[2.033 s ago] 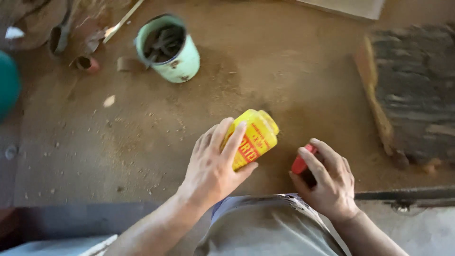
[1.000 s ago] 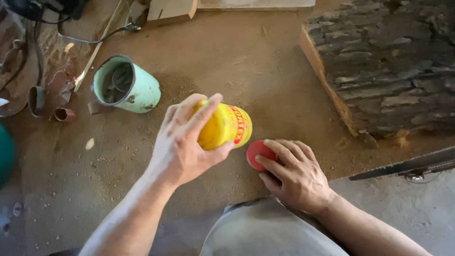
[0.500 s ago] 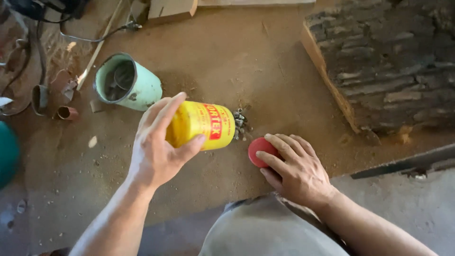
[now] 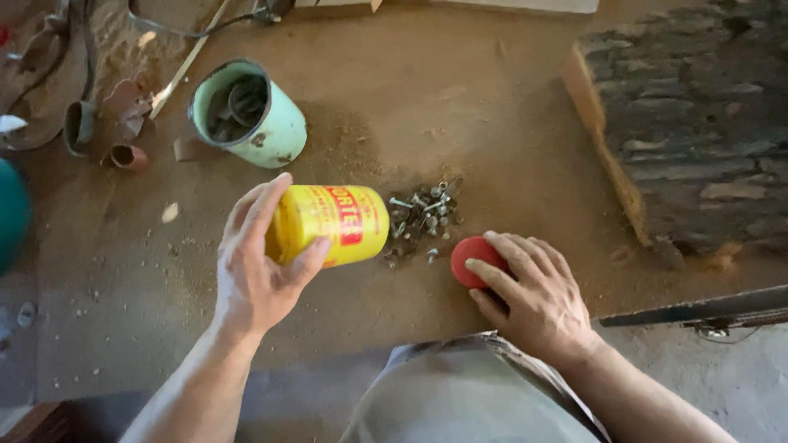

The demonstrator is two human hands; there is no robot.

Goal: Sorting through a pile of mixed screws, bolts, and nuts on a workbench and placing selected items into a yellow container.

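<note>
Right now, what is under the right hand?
A red lid lies on the bench under the right hand. Only its left part shows; the fingers cover the rest.
</note>
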